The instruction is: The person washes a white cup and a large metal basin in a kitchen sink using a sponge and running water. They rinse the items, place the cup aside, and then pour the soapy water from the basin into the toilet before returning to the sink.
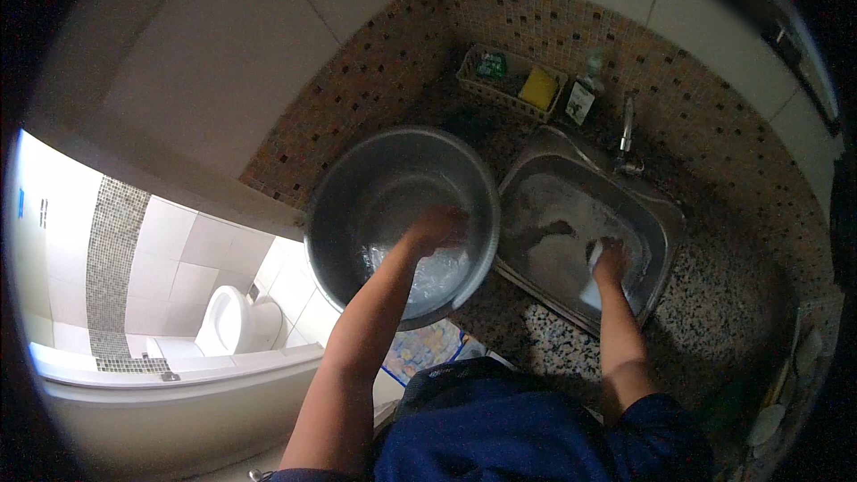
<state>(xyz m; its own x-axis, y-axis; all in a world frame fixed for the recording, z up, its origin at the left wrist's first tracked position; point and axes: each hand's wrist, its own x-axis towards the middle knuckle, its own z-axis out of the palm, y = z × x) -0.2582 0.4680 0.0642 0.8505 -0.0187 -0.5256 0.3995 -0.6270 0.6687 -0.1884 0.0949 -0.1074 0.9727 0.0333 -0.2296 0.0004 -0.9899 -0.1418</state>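
A large round grey basin [395,147] stands on the counter at the left, with clear water [435,274] rippling in its lower part. My left hand [438,227] reaches into this basin; it is blurred, and its fingers are hard to make out. To the right is a stainless steel sink [659,227] holding cloudy, greyish water. My right hand [610,261] is down in the sink, gripping a small white thing [594,254] whose kind I cannot tell. A pale patch shows below that hand, too unclear to name.
Behind the sink rises a chrome faucet [627,130]. A bottle with a white label [580,102] stands beside a plastic basket [509,95] holding a yellow sponge [539,88]. Speckled granite counter [710,294] surrounds the sink. Through an opening at left are a toilet [227,321] and tiled walls.
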